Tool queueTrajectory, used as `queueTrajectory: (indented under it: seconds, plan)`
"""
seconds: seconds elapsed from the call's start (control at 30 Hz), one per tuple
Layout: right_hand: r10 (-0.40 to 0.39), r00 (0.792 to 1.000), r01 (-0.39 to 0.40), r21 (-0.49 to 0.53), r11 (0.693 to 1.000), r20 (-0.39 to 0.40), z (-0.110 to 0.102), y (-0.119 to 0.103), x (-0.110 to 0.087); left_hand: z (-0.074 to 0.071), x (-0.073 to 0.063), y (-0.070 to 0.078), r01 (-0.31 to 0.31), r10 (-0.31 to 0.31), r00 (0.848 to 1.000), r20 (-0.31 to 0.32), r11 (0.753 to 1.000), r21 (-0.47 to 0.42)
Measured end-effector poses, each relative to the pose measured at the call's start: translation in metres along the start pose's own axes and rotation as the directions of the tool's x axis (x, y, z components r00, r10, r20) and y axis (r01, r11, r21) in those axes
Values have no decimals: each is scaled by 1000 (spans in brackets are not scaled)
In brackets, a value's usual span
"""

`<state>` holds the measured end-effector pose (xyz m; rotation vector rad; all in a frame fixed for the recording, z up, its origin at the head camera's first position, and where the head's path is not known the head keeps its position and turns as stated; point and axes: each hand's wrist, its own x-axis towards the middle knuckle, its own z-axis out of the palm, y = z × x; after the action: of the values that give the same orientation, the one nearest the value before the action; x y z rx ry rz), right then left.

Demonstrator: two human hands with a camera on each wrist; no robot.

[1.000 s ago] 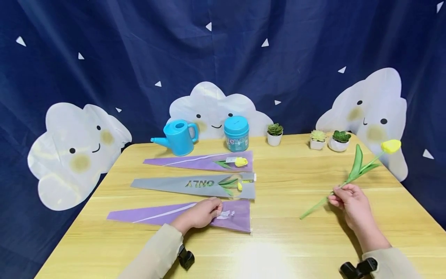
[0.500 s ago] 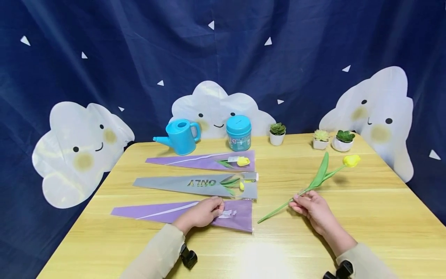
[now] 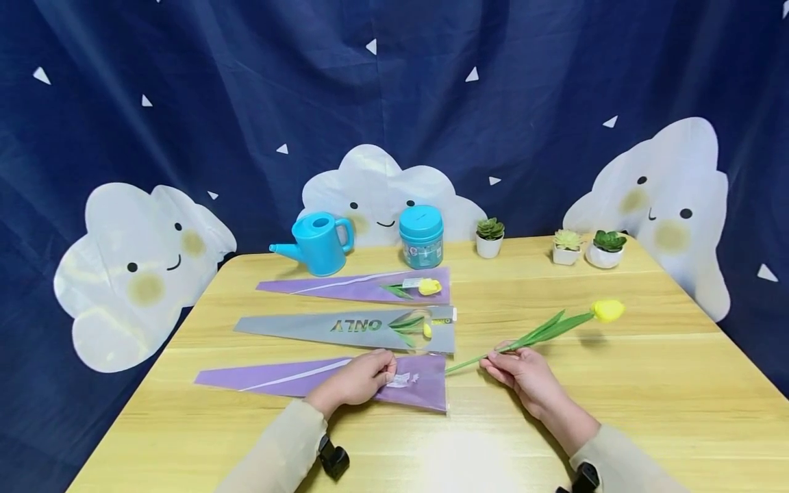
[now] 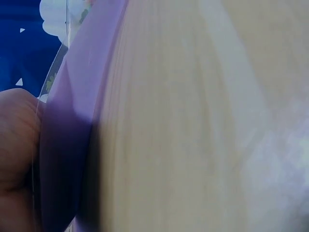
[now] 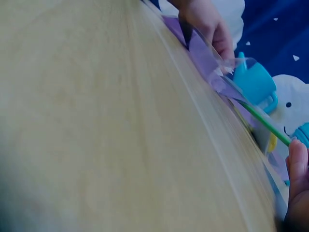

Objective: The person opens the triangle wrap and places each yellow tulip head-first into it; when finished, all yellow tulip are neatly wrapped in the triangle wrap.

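My left hand [image 3: 357, 376] pinches the clear film of the nearest purple flower sleeve [image 3: 425, 392], next to a small white label. In the right wrist view this sleeve [image 5: 205, 60] has its wide mouth raised off the table. My right hand [image 3: 524, 380] holds a yellow artificial tulip [image 3: 607, 311] by its green stem, between thumb and fingers. The bloom points away to the right, and the stem's lower end is right at the sleeve's mouth. From the left wrist, the hand [image 4: 17, 140] shows beside the purple sheet [image 4: 72, 106].
Behind lie a grey "ONLY" sleeve [image 3: 296, 326] and another purple sleeve [image 3: 339, 284], each with a yellow tulip inside. At the table's back stand a blue watering can [image 3: 322, 246], a lidded blue jar [image 3: 422, 236] and small potted succulents [image 3: 490, 239]. Bare wood [image 3: 647, 383] extends to the right.
My right hand has carried the tulip leftward and tilted it flatter, bringing the stem end to the sleeve's mouth. My left hand has kept its hold on the sleeve.
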<state>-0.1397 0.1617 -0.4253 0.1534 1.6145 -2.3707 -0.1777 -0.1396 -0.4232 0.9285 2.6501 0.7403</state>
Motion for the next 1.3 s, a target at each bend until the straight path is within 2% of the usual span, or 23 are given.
queueTrajectory:
  seconds: [0.13,0.27,0.33,0.47,0.67,0.9,1.1,1.3]
  plan:
    - [-20,998,20,-6,1000,-67,-1,-1,0,1,2,0,-12,12,1000,-3,1000,-6]
    - [-60,984,60,-4,998,-166,-10,-4,-2,3,2,-1,-7,7,1000,4,1000,-19]
    - [-78,979,81,12,997,-186,-16,-5,-3,3,1,-1,-2,2,1000,4,1000,-20]
    - [-108,977,119,47,992,-186,-23,-6,-4,2,-1,-1,1,-1,1000,5,1000,-16]
    - [-149,970,168,87,982,-191,-23,-6,-5,2,1,-1,-4,5,1000,10,1000,-19]
    - [-150,973,168,90,982,-178,-22,-5,-4,2,0,-1,-1,1,1000,17,1000,-18]
    - [-179,967,207,148,967,-180,-25,-5,-4,-1,1,0,-11,12,1000,29,1000,-19]
    - [-153,971,163,43,986,-183,-12,0,-1,-3,0,0,-5,6,1000,30,1000,-28]
